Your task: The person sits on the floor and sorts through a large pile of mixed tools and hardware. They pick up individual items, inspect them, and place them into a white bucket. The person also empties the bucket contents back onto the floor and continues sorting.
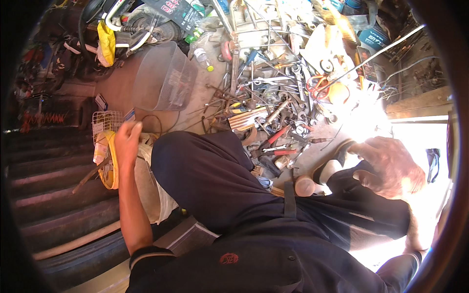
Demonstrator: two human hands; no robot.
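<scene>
My left hand (128, 136) is raised above a yellow-rimmed container (114, 157) and a white wire basket (106, 120); its fingers are curled, and whether they hold anything is hidden. Over my bent knee at the right, my right hand (390, 164) hangs with its fingers apart and holds nothing that shows. Between the hands, on the floor, lies a heap of tools: several wrenches, including a combination wrench (299, 82), red-handled pliers (278, 135), orange-handled scissors (318, 87) and a striped piece (247, 119).
A grey mesh basket (166, 78) and a plastic bottle (202, 58) stand or lie beyond my left knee. A metal frame (235, 66) rises behind the tools. Stacked tires (55, 183) line the left side. Glare covers part of the floor at the right, near a wooden beam (419, 104).
</scene>
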